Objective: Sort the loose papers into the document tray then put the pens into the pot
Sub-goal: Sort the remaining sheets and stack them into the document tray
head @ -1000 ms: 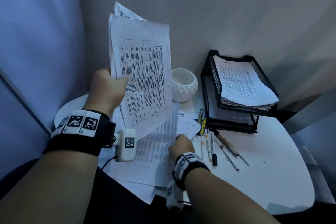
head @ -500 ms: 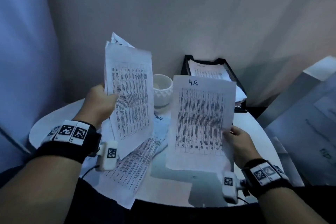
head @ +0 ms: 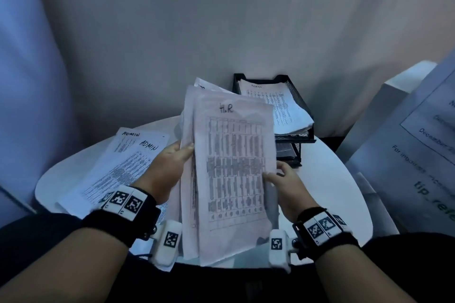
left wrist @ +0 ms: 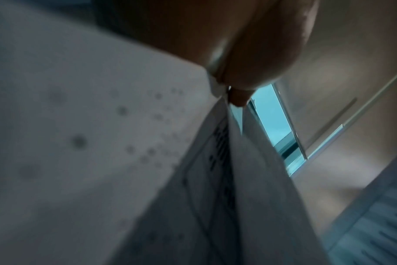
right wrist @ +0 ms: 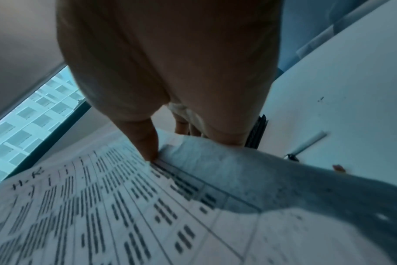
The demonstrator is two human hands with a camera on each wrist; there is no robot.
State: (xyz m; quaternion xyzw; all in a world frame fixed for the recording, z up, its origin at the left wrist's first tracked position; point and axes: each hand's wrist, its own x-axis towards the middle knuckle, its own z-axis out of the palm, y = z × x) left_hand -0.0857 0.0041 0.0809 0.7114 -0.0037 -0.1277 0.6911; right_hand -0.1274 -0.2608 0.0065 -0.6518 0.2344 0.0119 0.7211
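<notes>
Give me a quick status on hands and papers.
Left hand grips white printed paper stack; right hand pinches its H.R. top sheet. Black mesh document tray part-filled. ADMIN sheets on table.

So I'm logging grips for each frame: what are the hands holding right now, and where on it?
Both hold the H.R. paper stack: left hand grips its left edge, right hand pinches the top sheet's right edge.

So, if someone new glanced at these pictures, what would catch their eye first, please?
Most likely the stack of papers held upright mid-frame, its front sheet headed "H.R.", gripped by the left hand at one edge and pinched by the right hand at the other. Next, the sheets marked "ADMIN" spread on the white table to the left, and the black mesh document tray behind, already holding paper.
</notes>
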